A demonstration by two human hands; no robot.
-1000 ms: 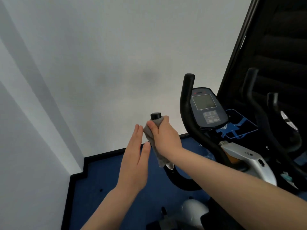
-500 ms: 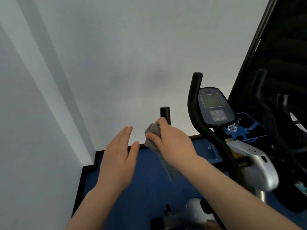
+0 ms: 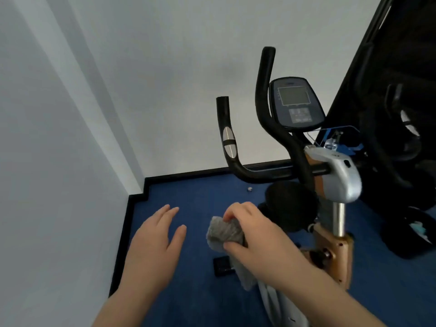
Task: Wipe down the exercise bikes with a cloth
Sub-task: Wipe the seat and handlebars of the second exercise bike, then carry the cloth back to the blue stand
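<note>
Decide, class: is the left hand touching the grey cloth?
Apart. The head view shows blue floor between the open left hand and the cloth gripped by the right hand.

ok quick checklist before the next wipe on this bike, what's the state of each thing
1. Cloth in grip: ok. The right hand holds the grey cloth, bunched.
2. Left hand free: ok, fingers straight, holding nothing.
3. Cloth on the bike: not ok, it is held low, off the left handlebar.
4. Path to handlebar: ok, nothing stands between.
5. Console reachable: cannot tell.
6. Handlebar already clean: cannot tell; picture too soft.
</note>
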